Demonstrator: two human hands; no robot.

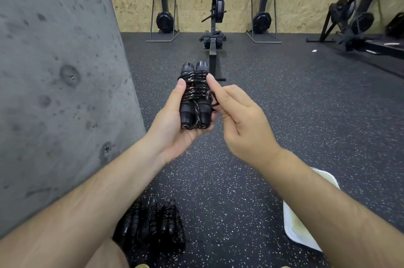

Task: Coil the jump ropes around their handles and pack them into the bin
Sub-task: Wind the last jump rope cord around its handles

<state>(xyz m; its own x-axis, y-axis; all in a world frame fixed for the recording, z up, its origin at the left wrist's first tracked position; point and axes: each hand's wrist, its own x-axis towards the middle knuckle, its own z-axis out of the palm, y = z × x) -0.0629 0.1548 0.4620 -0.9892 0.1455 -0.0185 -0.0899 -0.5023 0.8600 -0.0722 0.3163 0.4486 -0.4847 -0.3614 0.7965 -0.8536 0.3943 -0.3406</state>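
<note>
My left hand (175, 123) grips a black jump rope (194, 95): its two handles lie side by side in my palm, with the cord wound several times round them. My right hand (236, 114) is at the bundle's right side, thumb up against the top coils, fingers curled round a loose loop of the cord. On the floor below my left forearm lie several more coiled black jump ropes (153, 221) in a row. A white bin (290, 221) shows partly under my right forearm at the lower right.
A grey concrete wall (54, 71) stands close on the left. A rowing machine (215, 27) runs straight ahead on the speckled black rubber floor (284, 92). Two ski machines (164, 16) stand at the wooden back wall, more machines (358, 20) at the right.
</note>
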